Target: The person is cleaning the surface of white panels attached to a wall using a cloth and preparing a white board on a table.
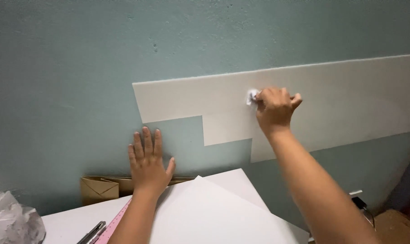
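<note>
My right hand (275,108) is closed around a small crumpled white wad (251,96) and presses it against a long cream panel (349,104) stuck to the teal wall (78,68). My left hand (147,162) rests flat on the bare wall just below the panel's stepped lower edge, fingers spread upward, holding nothing.
White boards (214,212) lie on the surface below me, with a pink ruler (117,220) and a utility knife (92,232) at their left. Brown paper envelopes (98,189) lean against the wall. Crumpled clear plastic (10,221) sits bottom left. A black plug (359,202) is at lower right.
</note>
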